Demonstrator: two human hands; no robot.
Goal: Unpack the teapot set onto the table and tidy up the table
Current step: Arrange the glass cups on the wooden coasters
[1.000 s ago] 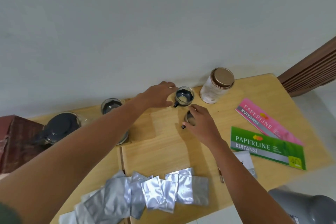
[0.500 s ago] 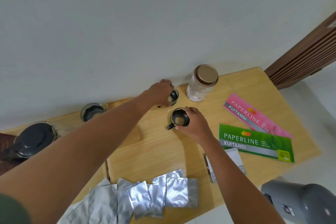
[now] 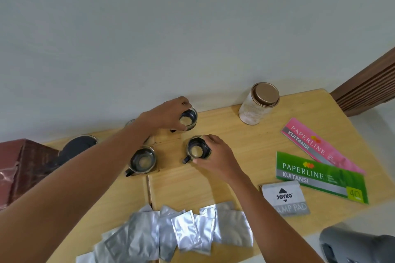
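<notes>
The wooden desk [image 3: 245, 145] carries everything. My left hand [image 3: 164, 113] wraps its fingers round the rim of the far cup [image 3: 188, 118] near the wall. My right hand [image 3: 215, 156] grips the nearer cup [image 3: 197, 149] the same way. A third cup [image 3: 142, 159] stands free beside them, the dark teapot lid [image 3: 78, 147] further left, foil sachets [image 3: 181, 230] nearest me.

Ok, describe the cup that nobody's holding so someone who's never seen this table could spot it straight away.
Start at the wooden table against the pale wall and find the three small dark cups near its middle. The left hand grips the back cup and the right hand the cup on the right. The free cup stands left of those, beside the left forearm, no fingers touching it.
</notes>
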